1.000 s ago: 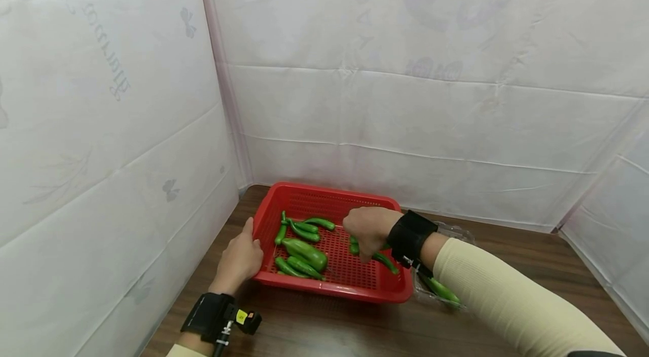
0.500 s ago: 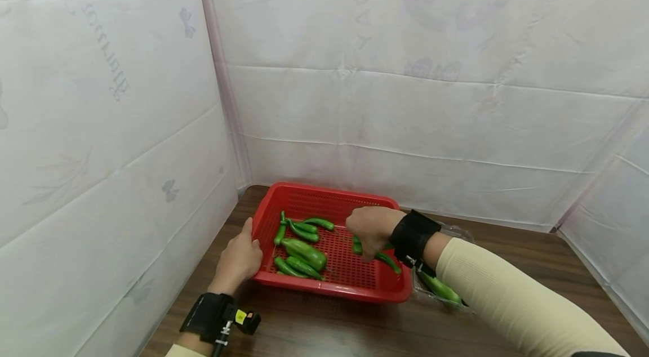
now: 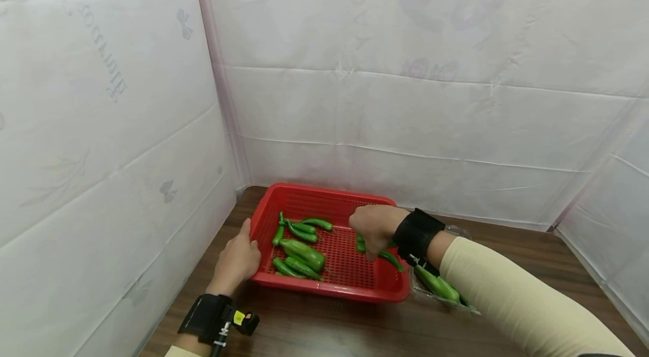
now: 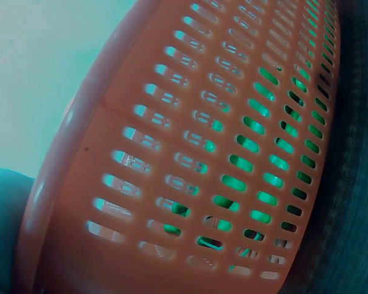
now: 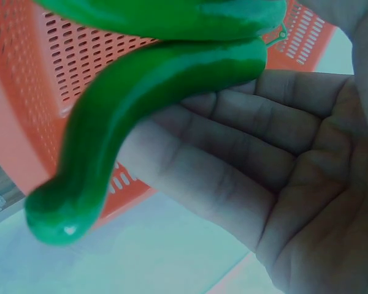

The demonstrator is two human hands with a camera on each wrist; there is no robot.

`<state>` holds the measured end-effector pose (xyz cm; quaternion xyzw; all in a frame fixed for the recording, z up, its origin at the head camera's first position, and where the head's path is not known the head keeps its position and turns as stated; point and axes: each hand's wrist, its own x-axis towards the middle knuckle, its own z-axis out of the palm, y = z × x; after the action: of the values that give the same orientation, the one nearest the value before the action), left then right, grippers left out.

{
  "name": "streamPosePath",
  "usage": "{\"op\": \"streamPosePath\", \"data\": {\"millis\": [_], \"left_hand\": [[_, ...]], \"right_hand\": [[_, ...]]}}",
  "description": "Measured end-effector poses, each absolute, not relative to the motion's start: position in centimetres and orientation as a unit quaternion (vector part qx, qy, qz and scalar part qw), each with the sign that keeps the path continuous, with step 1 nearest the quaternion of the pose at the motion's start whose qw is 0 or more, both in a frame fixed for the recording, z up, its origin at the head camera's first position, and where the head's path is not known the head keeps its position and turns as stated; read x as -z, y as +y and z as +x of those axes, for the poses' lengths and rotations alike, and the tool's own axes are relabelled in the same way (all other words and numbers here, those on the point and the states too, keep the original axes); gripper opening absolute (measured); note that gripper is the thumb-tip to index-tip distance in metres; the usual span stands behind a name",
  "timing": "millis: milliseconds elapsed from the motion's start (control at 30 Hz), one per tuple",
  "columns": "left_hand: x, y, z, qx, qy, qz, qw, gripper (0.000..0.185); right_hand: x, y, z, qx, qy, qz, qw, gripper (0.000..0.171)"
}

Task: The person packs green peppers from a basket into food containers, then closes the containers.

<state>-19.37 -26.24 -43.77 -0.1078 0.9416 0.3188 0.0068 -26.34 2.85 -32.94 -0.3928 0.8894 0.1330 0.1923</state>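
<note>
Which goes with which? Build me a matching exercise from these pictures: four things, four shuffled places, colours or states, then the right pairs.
1. left hand
2. right hand
3. basket
4. tray

A. red and perforated
B. gripping green peppers
C. clear plastic, right of the basket
D. against the basket's left side

Pairs: 1-D; 2-B; 3-A; 4-C
</note>
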Motion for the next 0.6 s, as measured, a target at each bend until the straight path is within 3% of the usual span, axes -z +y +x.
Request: {"op": "streamPosePath", "data": {"millis": [267,600], "left_hand": [[43.8,-26.3,-19.3,-0.319,0.942,-0.107,0.01,0.067],[43.6,-26.5,-19.4,-0.321,0.941,-0.107,0.015,0.068]], "right_hand": [[32.8,3.2,-26.1,-0.142,0.889,-0.389,0.196,0.043],[32.6,4.2,-26.4,-0.15,0.893,-0.377,0.197,0.038]]}}
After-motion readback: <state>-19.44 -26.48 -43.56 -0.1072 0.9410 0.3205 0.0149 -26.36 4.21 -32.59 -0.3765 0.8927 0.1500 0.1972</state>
